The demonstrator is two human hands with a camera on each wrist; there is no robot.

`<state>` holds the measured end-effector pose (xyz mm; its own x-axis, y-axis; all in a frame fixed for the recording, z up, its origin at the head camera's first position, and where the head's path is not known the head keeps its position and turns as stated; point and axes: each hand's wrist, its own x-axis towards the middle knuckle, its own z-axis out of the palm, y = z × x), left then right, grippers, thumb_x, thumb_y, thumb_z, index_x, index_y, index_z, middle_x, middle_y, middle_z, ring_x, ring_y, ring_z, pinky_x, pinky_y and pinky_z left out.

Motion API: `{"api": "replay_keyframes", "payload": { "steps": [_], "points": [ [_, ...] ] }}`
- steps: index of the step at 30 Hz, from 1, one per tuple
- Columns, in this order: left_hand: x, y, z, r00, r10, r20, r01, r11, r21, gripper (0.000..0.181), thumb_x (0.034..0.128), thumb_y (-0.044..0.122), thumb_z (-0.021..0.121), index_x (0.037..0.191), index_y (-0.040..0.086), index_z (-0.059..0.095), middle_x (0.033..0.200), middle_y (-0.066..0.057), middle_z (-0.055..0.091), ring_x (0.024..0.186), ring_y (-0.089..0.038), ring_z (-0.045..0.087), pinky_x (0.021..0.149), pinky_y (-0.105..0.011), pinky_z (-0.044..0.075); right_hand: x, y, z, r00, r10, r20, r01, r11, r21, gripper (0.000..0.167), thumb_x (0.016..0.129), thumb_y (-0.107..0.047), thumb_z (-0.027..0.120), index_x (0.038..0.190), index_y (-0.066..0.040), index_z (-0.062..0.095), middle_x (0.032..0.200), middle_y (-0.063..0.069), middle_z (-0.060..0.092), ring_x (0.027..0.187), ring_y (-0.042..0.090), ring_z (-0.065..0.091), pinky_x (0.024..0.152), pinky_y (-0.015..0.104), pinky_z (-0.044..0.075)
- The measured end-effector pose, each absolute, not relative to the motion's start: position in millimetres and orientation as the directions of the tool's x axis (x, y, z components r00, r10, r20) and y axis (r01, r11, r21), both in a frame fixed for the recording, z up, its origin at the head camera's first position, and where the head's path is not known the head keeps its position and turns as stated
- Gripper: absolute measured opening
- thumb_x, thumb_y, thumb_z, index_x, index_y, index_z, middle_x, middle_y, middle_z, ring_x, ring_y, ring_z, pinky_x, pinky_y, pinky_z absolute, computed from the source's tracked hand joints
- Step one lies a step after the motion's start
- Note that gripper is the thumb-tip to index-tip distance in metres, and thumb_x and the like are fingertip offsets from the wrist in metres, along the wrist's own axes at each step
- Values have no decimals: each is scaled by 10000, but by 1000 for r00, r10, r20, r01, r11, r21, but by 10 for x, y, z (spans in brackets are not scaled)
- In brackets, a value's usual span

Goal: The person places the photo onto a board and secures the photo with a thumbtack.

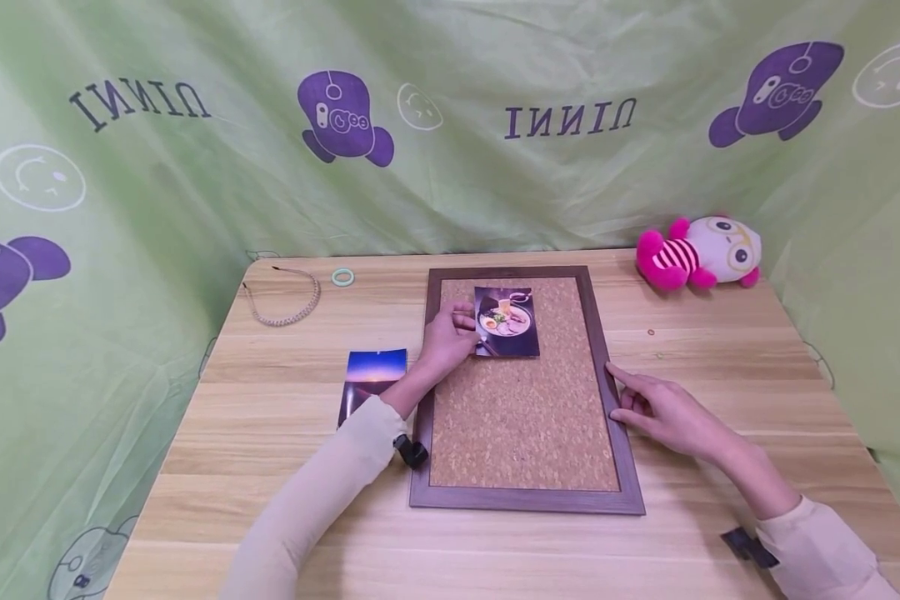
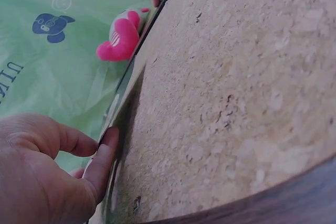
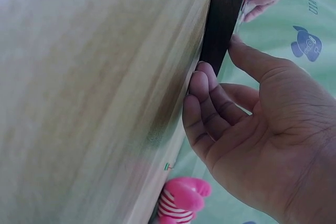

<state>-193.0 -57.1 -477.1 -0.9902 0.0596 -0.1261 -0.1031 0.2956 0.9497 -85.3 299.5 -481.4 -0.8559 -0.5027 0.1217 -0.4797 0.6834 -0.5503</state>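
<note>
A framed corkboard (image 1: 525, 417) with a dark wooden border lies on the table. Over its upper part is a photo of a bowl of ramen (image 1: 506, 323), whose left edge my left hand (image 1: 450, 337) pinches between thumb and fingers. In the left wrist view, that hand (image 2: 58, 166) holds the photo's edge slightly raised above the cork. My right hand (image 1: 663, 412) touches the frame's right side with its fingertips and thumb. Seen from the right wrist, this hand (image 3: 257, 114) has its fingers loosely bent against the frame's outer side (image 3: 223, 19). A sunset photo (image 1: 375, 367) lies left of the board, partly behind the left forearm.
Toward the back left are a beaded headband (image 1: 292, 317) and a mint-green ring (image 1: 342, 277). A pink and white plush toy (image 1: 697, 254) lies at the back right. Two tiny items, one brownish (image 1: 651, 332), sit right of the board. Green printed cloth (image 1: 450, 192) surrounds the table.
</note>
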Motion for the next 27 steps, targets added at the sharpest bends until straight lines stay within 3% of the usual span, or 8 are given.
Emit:
{"api": "replay_keyframes", "payload": {
  "steps": [8,15,21,27],
  "points": [
    [-1917,-542,-4770,-985,90,-146,-114,293,949,455,945,-115,726,1383,-66,613,1121,-194,714,954,-277,763,737,-289,681,-849,2995,-4803,-863,-495,104,-464,691,-554,712,958,-100,870,1539,146,539,876,-139,606,762,-46,518,649,265,522],
    [-1920,-585,-4757,-985,146,-93,-23,424,905,469,932,-32,804,1371,-40,638,1182,-193,725,1029,-317,769,846,-293,653,-852,2997,-4798,-868,-491,70,-438,694,-571,710,975,-100,855,1555,140,524,861,-137,609,754,-39,525,657,269,524],
    [-1921,-592,-4758,-977,201,-75,22,440,898,517,903,-23,834,1378,-59,632,1221,-208,726,1019,-311,771,864,-305,656,-850,2996,-4786,-872,-486,57,-427,700,-572,715,980,-106,853,1562,138,517,863,-131,614,755,-33,530,663,272,530],
    [-1915,-598,-4744,-976,209,-68,36,461,887,483,937,9,824,1378,-55,637,1239,-219,726,1035,-338,779,874,-336,658,-846,2995,-4786,-872,-486,57,-428,702,-569,711,980,-107,852,1561,135,521,865,-130,610,751,-33,521,658,274,524]
  ]
}}
